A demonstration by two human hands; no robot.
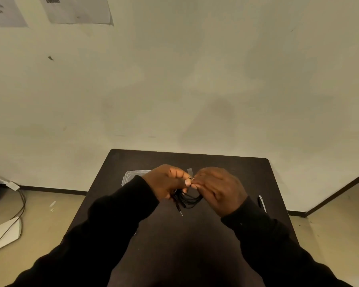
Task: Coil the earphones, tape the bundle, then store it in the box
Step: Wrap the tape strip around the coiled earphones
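Observation:
Both my hands are raised over the middle of the dark table [195, 235]. My left hand [168, 181] grips a coiled bundle of black earphones [188, 198], whose loops hang below my fingers with the jack plug [181, 213] dangling. My right hand [218, 187] meets the left at the fingertips and pinches a short strip of clear tape [190, 172] that sticks up between the hands. A clear plastic box [133, 175] lies on the table behind my left hand, partly hidden by it.
A white pen-like object [262, 204] lies near the table's right edge. Cables [19, 212] and a white flat item [5, 233] are on the floor at the left. A wall stands just behind the table.

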